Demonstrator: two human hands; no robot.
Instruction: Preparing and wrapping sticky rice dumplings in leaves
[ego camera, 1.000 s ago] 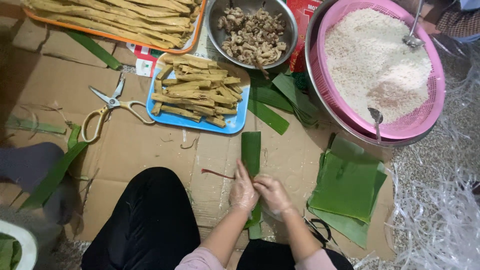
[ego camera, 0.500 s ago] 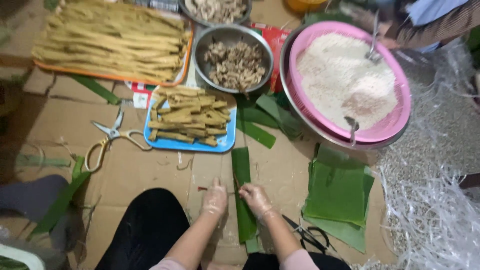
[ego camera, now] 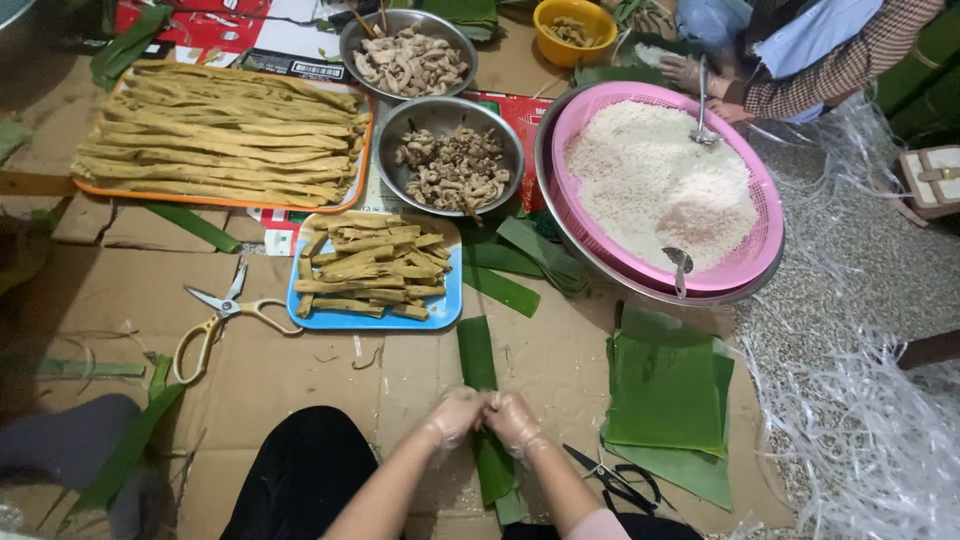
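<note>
The person is sitting on the floor over flattened brown cardboard [ego camera: 300,390], and both hands are meeting above a long narrow green leaf strip [ego camera: 478,360] that is lying straight in front of the knees. The left hand [ego camera: 452,415] and the right hand [ego camera: 512,420], both in thin clear gloves, are closed around the near part of the strip, fingers touching each other, so the strip is passing under them and coming out again below. Nothing is lying on the strip yet, so I judge the wrapping is only at its beginning: the strip is laid out, the filling is still waiting. Just right of the hands a stack of cut green leaf sheets [ego camera: 665,390] is resting, with black scissors [ego camera: 610,475] near it. Further away a blue rectangular tray of short yellow-brown sticks [ego camera: 372,270] is standing, and white-handled scissors [ego camera: 222,315] to its left. Beyond are a steel bowl of chopped brownish pieces [ego camera: 452,165], a pink basket of white rice [ego camera: 655,185] and an orange tray of long yellow sticks [ego camera: 225,135].
</note>
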